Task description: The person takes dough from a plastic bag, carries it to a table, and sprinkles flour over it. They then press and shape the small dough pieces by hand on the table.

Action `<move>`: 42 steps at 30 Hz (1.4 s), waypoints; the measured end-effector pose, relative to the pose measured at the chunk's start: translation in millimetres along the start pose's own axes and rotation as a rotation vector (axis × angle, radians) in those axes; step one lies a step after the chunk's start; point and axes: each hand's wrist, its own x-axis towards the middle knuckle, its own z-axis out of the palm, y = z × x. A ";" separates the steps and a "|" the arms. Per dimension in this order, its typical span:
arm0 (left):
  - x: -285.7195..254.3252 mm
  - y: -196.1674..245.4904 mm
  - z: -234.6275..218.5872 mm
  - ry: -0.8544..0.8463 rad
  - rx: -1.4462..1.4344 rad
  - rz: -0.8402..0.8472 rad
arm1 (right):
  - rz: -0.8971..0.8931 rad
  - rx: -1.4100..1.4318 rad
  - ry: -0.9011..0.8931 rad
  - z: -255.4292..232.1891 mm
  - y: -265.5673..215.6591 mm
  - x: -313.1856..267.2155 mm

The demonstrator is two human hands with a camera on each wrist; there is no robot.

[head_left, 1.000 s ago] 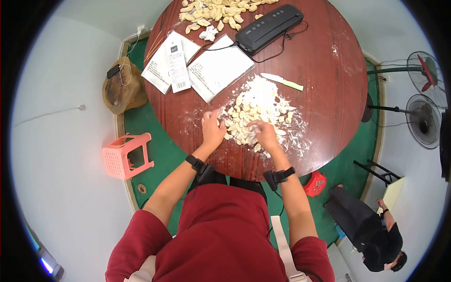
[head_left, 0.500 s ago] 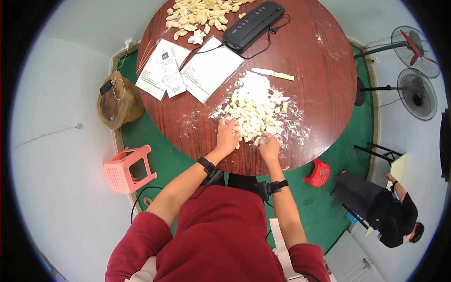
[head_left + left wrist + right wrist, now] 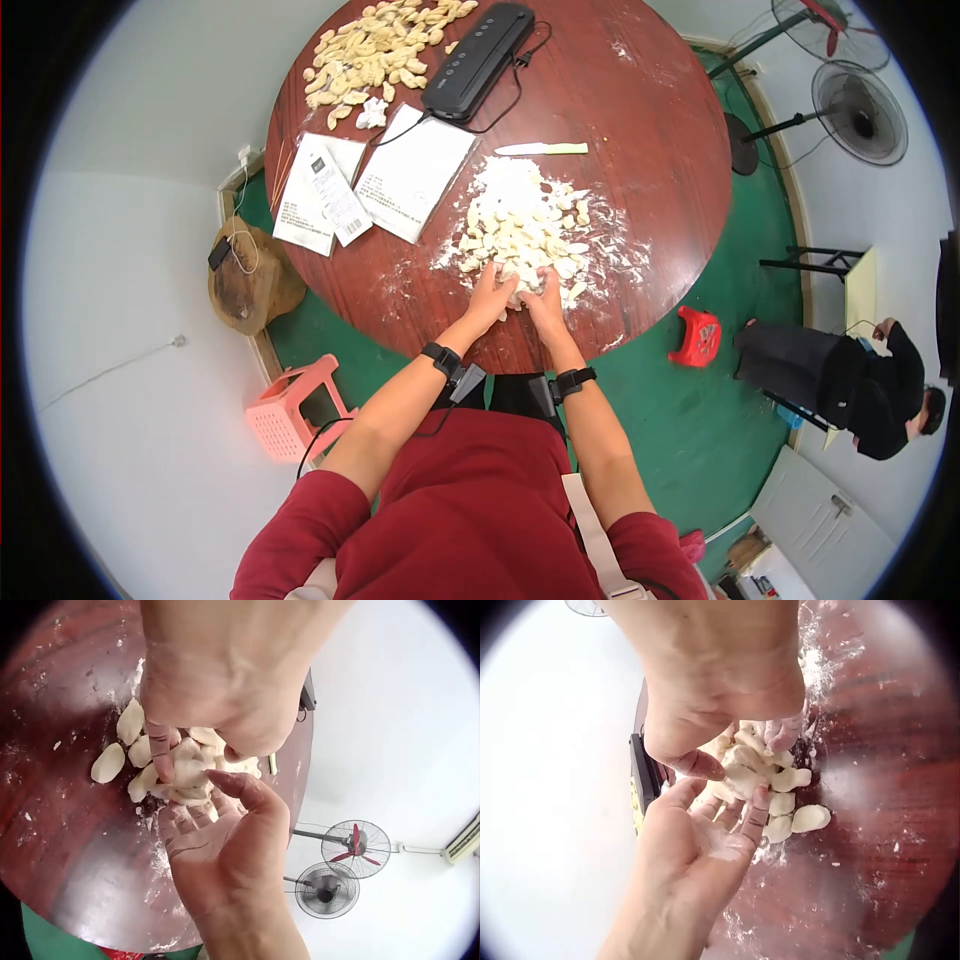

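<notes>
Left hand (image 3: 490, 300) and right hand (image 3: 544, 306) grasping dough pieces (image 3: 520, 238), floury bench (image 3: 650, 120) gleaming (round, reddish), fans (image 3: 860, 118) standing nearby

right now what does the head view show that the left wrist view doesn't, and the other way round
Only the head view: the pink stool, the white packets.
Only the left wrist view: the floury palm of the right hand, a pale wall unit.
Both: the right hand, the left hand, the dough pieces, the dark red table, two fans.
</notes>
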 end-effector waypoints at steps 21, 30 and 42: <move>8.8 17.1 -64.2 0.414 0.634 0.533 | -0.375 -0.620 -0.175 -8.7 -31.9 -4.1; 55.1 -17.0 -77.3 0.220 0.463 0.238 | -0.100 -0.528 0.044 -56.9 -85.1 34.0; 16.0 -7.0 -47.6 0.198 0.505 0.317 | -0.065 -0.738 0.185 -83.9 -81.3 109.6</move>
